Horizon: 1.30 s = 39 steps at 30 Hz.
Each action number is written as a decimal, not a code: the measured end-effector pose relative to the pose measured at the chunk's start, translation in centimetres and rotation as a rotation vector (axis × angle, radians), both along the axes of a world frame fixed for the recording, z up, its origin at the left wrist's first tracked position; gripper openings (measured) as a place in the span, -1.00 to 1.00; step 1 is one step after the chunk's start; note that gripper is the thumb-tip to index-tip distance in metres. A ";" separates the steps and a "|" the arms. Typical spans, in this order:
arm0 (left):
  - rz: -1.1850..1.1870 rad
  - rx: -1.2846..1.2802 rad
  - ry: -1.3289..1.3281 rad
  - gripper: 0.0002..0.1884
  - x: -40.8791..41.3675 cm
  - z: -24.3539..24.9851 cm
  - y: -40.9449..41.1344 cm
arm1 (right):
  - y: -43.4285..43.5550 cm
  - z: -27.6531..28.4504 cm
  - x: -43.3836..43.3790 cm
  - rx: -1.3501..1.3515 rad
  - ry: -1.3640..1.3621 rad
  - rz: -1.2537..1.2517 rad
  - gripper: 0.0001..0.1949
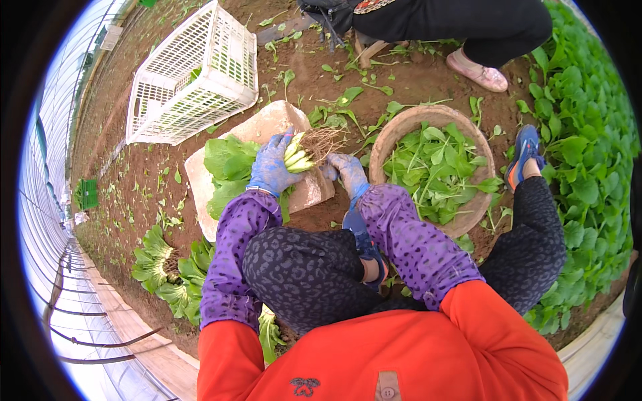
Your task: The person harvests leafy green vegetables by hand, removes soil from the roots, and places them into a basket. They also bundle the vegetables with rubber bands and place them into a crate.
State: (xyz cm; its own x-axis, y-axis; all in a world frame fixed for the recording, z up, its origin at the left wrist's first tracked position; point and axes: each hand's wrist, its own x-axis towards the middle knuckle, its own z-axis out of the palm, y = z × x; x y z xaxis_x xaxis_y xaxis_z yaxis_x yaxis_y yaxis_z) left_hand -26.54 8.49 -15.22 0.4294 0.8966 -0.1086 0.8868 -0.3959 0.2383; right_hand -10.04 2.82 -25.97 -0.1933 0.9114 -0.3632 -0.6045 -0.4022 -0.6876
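Observation:
My left hand [275, 163], in a blue glove, is closed round a bunch of leafy greens [230, 161] lying on a pale block [200, 185]. The white stems and roots [321, 145] of the bunch point right, and its leaves spread to the left. Beside the root ends is my right hand [347, 170], in a soiled blue glove, its fingers curled; whether they hold anything cannot be seen. A round basin [484, 175] with loose green leaves [436, 165] stands to the right of that hand.
A white plastic crate [230, 65] lies tilted at the upper left. More bunched greens [155, 258] rest on the soil at the lower left. A co-worker's leg [476, 25] and pink shoe [479, 70] are at the top. Growing greens [582, 165] line the right side.

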 end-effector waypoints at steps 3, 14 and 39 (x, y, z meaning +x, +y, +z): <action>0.003 0.006 0.015 0.00 0.0 -0.2 -0.1 | 0.2 0.0 -0.3 -0.166 0.215 -0.029 -0.78; -0.015 0.040 0.079 0.02 0.3 -0.3 -0.4 | -0.2 1.9 0.9 -0.135 1.041 -0.077 -0.61; 0.075 -0.004 0.169 0.01 0.8 0.1 -0.9 | -1.9 1.9 -0.5 -0.097 -0.189 -0.042 -0.04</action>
